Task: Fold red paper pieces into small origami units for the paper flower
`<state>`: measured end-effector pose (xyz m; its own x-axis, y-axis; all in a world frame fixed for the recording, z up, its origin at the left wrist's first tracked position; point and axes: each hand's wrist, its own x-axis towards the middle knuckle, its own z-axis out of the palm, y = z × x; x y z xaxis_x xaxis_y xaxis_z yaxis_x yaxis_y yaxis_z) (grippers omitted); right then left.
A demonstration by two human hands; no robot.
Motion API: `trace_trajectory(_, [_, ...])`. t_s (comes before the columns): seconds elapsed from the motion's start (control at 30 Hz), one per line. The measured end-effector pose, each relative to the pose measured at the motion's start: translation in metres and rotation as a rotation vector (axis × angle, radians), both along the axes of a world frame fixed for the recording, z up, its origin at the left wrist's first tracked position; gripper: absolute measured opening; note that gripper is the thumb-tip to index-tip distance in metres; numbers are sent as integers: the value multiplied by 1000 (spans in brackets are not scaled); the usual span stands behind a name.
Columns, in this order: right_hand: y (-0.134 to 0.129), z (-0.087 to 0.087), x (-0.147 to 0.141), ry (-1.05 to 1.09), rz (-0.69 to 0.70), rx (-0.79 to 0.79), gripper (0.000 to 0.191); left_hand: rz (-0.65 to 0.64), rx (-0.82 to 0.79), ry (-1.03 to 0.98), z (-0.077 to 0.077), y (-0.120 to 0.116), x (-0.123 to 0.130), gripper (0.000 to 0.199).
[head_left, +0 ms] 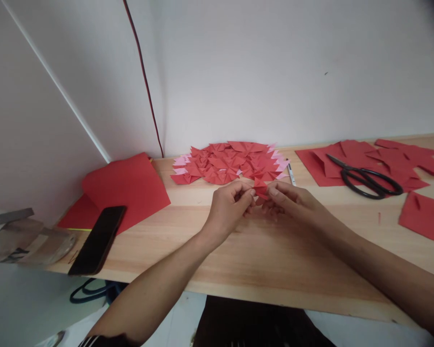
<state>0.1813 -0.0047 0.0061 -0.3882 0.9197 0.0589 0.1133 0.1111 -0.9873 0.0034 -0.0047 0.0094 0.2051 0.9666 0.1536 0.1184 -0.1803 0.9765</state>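
A small folded red paper piece [260, 188] is held up just above the table between both hands. My left hand [231, 202] pinches its left side between thumb and fingers. On the other side, my right hand [288, 198] grips the right edge the same way, its lower fingers curled beneath. Parts of the paper are covered by the fingertips. Right behind the hands lies a pile of folded red and pink paper pieces [226, 161], spread along the wall.
Black-handled scissors [372, 180] rest on red paper sheets [337, 164] at the right, near cut red squares [422, 217]. A pen [291, 172] lies beside the pile. At left are large red sheets [126, 188], a black phone [98, 240] and a clear container [54, 246] on the wooden table [260, 270].
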Motion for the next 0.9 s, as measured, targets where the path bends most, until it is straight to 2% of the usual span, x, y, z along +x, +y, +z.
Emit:
trace_trajectory(0.13, [5, -5, 0, -6, 19, -33, 31, -1, 12, 38, -3, -3, 3, 18])
trace_trajectory(0.3, [7, -10, 1, -47, -17, -29, 29, -44, -80, -51, -4, -1, 3, 18])
trace_trajectory(0.47, [6, -8, 0, -154, -70, 42, 26, -83, -212, -130, -2, 2, 4, 17])
trace_trajectory(0.63, [2, -7, -3, -326, -163, 153, 22, -61, -200, -35, -11, 4, 5, 12])
trace_trajectory(0.77, [1, -11, -2, -340, -123, 147, 16, -52, -218, -8, -16, 4, 6, 8])
trace_trajectory(0.9, [2, -12, 0, -346, -93, 107, 10, -20, -266, -31, -12, 4, 7, 9])
